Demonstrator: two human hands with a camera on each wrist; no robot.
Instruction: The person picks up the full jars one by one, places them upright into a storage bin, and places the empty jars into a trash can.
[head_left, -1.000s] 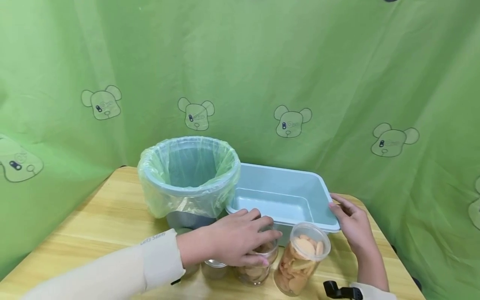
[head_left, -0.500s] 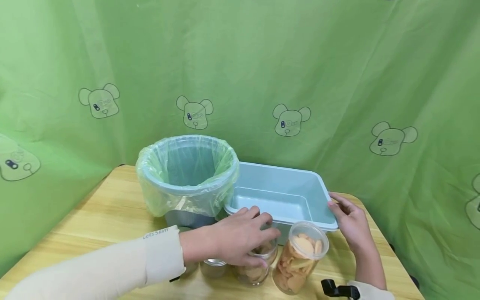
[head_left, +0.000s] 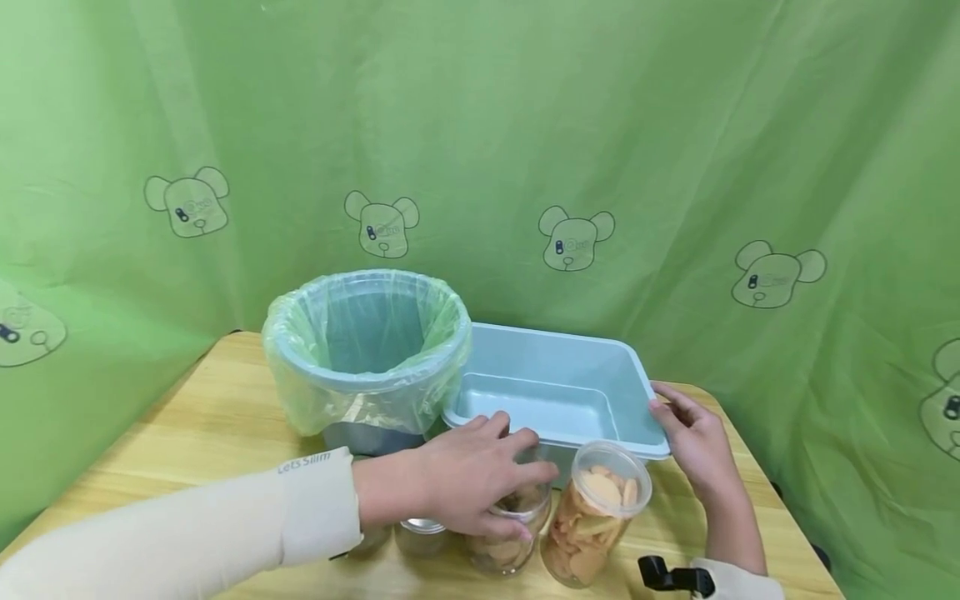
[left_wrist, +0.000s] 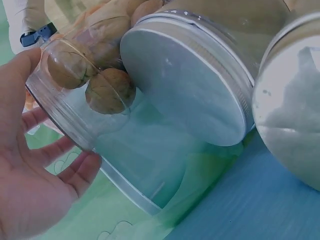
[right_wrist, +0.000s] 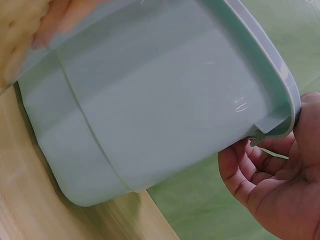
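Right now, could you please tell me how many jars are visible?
4: the orange-filled jar at right, the clear jar gripped by the left hand, a silver-lidded jar left of that, and another silver-lidded one farther left; the forearm may hide more.

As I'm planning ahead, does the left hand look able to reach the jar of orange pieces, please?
Probably yes, once the left hand releases the walnut jar: the jar of orange pieces stands close beside it, with nothing between.

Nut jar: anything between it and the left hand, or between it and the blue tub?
The left hand grips the nut jar; nothing between. Toward the blue tub, only its near wall visibly stands in the way; the snack jar is off to the side.
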